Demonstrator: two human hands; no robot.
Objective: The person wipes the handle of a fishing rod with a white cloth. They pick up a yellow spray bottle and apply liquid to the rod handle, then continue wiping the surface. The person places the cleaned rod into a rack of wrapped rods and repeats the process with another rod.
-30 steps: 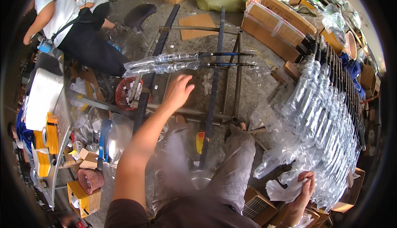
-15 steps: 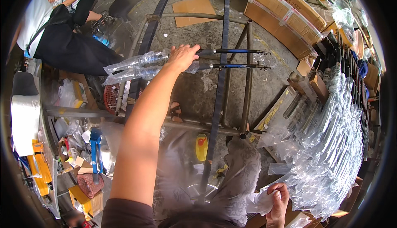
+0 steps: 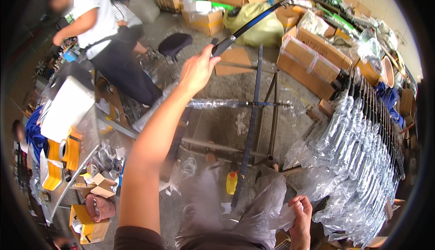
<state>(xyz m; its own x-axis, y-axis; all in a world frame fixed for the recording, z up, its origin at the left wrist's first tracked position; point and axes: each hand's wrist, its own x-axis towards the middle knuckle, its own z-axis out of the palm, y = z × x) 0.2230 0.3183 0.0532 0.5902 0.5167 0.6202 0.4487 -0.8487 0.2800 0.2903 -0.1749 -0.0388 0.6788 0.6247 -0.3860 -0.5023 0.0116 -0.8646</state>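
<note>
My left hand (image 3: 199, 72) is closed around a black and blue telescopic fishing rod (image 3: 253, 22), which slants up and to the right. Behind my forearm, clear plastic wrapping shows, but I cannot tell which rod it covers. Another fishing rod (image 3: 270, 103), partly in a clear sleeve (image 3: 215, 103), lies across a metal rack with dark strip-covered bars (image 3: 251, 134). At the lower right, my right hand (image 3: 302, 220) pinches a crumpled white cloth or paper (image 3: 284, 217) beside my right leg.
Many plastic-sleeved rods (image 3: 349, 159) are stacked on the right. Cardboard boxes (image 3: 312, 62) and a pale green sack (image 3: 249, 25) stand at the back. To the left are a person in a white shirt (image 3: 86, 9), a dark stool (image 3: 175, 44) and a cluttered bench (image 3: 88, 143).
Two rods lay side by side under my left hand; now that hand has lifted one and tilted its tip upward. My view has swung up. The right hand still holds the white piece.
</note>
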